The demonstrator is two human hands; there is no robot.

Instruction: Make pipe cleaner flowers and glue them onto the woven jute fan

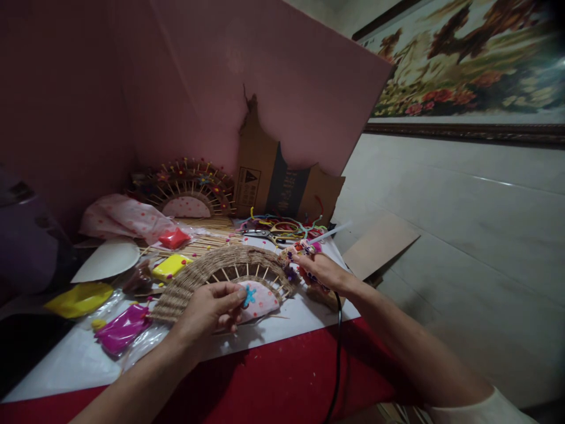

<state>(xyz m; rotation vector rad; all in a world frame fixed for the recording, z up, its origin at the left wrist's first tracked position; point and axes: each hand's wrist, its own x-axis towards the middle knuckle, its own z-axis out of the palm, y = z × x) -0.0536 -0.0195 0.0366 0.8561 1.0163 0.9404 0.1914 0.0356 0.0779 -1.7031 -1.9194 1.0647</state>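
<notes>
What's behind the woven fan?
Behind the fan, I can see thin sticks, scissors and a yellow packet. Anything directly behind its arch is covered, so I can't tell.

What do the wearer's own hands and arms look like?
Left hand and right hand: no gloves. No watch or bracelet shows. A whitish sleeve ends partway along the right arm; no sleeve shows on the left arm.

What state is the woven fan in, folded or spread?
Spread: the woven fan forms a wide arc behind the left hand, its thin sticks splayed apart above the dotted panel.
</notes>
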